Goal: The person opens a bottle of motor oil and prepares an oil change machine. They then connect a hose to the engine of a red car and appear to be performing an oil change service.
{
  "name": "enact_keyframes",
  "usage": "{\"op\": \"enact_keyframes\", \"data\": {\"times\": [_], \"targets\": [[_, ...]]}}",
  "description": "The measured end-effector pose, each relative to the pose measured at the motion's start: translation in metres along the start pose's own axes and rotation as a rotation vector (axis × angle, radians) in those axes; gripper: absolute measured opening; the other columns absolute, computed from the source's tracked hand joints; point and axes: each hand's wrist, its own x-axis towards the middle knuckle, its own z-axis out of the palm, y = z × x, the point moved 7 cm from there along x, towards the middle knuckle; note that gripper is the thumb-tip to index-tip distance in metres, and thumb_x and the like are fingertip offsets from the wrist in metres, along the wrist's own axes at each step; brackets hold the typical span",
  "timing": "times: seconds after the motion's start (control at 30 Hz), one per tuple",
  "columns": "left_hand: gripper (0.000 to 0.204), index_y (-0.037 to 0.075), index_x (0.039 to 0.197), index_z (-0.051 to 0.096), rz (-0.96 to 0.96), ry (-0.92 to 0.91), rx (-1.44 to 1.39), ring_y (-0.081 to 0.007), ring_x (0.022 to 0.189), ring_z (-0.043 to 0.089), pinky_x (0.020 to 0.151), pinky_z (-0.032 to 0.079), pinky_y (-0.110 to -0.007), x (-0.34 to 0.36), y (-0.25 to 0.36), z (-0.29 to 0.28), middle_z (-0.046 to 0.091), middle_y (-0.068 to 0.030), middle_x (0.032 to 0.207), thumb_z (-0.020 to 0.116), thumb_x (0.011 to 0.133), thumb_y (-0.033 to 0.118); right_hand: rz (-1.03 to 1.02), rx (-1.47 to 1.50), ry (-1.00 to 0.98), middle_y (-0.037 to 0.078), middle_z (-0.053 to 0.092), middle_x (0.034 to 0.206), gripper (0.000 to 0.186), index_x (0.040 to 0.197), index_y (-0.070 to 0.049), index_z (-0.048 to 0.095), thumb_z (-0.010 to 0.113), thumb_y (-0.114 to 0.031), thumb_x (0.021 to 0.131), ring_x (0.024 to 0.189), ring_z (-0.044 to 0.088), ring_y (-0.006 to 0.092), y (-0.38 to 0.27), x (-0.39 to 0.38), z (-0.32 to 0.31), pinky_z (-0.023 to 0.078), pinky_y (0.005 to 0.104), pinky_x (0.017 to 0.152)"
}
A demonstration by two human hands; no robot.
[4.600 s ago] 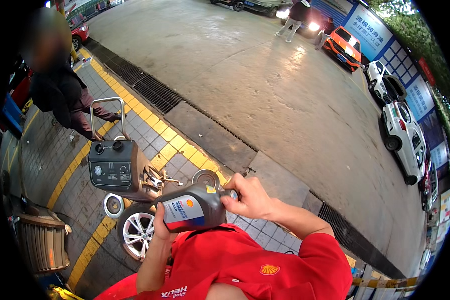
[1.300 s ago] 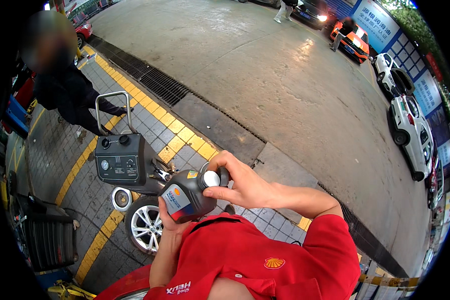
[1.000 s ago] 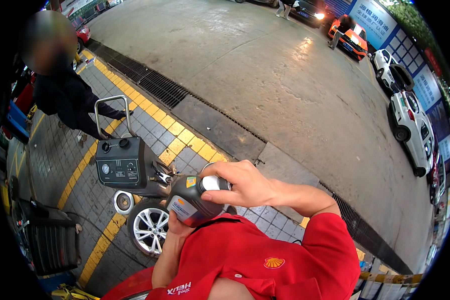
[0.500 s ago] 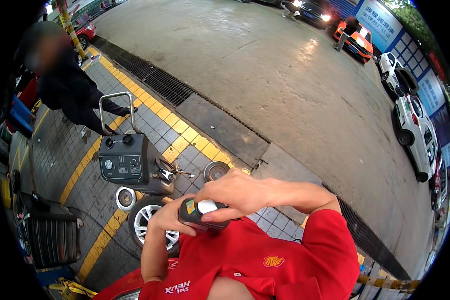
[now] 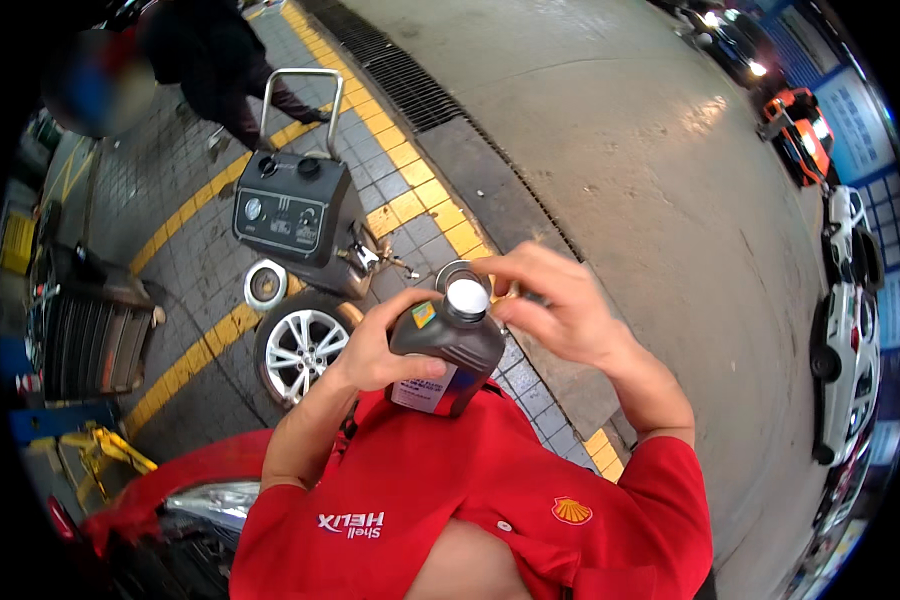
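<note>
My left hand (image 5: 395,345) is wrapped round a dark grey plastic bottle (image 5: 450,345) in front of my chest. The bottle stands roughly upright, with a pale label on its front and a small coloured sticker on its shoulder. At the top of its neck is a round white surface (image 5: 468,296); whether it is a cap or a seal I cannot tell. Beside the neck, my right hand (image 5: 550,300) is open, with thumb and index finger apart. Its curled inner fingers are partly hidden.
Beyond the bottle stands a dark machine (image 5: 295,215) with a gauge and metal handle. A wheel (image 5: 305,350) and a brake disc (image 5: 265,286) lie on the tiles. A person in dark clothes (image 5: 215,60) is at the upper left. A red car (image 5: 185,475) is at lower left.
The bottle has come more upright, showing its label and white top. My right hand has moved from over its top to beside the neck, and its fingers have spread. The view has shifted.
</note>
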Motion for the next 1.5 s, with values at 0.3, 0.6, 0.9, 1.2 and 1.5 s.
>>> {"op": "enact_keyframes", "data": {"times": [0.3,0.6,0.9,1.2,1.5], "targets": [[0.078,-0.002,0.145,0.053,-0.03,0.049,0.022,-0.017,0.119,0.065,0.105,0.051,-0.035,-0.003,0.017,0.006,0.069,-0.0106,0.128,0.093,0.081,0.02,-0.188,-0.245,-0.044,0.003,0.073,0.099,0.021,0.108,-0.01,0.077,0.083,-0.013,0.088,0.081,0.073,0.0219,-0.017,0.009,-0.01,0.057,0.0334,0.063],[0.078,-0.002,0.139,0.059,-0.081,0.114,0.127,-0.0172,0.115,0.065,0.101,0.052,-0.033,0.003,0.025,0.008,0.069,-0.0107,0.123,0.096,0.077,0.027,-0.237,-0.365,-0.134,0.003,0.073,0.093,0.022,0.105,-0.009,0.076,0.083,-0.011,0.084,0.078,0.073,0.0237,-0.027,0.017,-0.022,0.056,0.0355,0.06],[0.078,-0.004,0.139,0.057,-0.092,0.103,0.107,-0.0178,0.113,0.066,0.1,0.053,-0.033,0.004,0.028,0.022,0.07,-0.0122,0.121,0.095,0.078,0.025,-0.221,-0.501,-0.312,0.005,0.063,0.087,0.014,0.088,-0.009,0.065,0.073,-0.02,0.087,0.083,0.07,0.0267,-0.044,0.016,-0.031,0.056,0.0418,0.062],[0.078,-0.003,0.14,0.057,-0.103,0.107,0.069,-0.0171,0.112,0.067,0.098,0.054,-0.033,-0.003,0.014,0.022,0.07,-0.0116,0.12,0.096,0.078,0.026,-0.423,-0.66,-0.25,0.004,0.056,0.087,0.02,0.098,-0.005,0.066,0.071,-0.018,0.084,0.075,0.064,0.0191,-0.055,0.0,-0.02,0.054,0.0346,0.056],[0.076,0.001,0.137,0.062,-0.046,0.015,0.241,-0.0168,0.109,0.069,0.098,0.054,-0.033,-0.007,0.036,0.028,0.073,-0.0107,0.118,0.097,0.075,0.029,-0.474,-0.666,-0.226,0.004,0.057,0.091,0.027,0.101,-0.003,0.066,0.075,-0.017,0.079,0.072,0.064,0.016,-0.074,-0.01,-0.021,0.054,0.0313,0.054]]}}
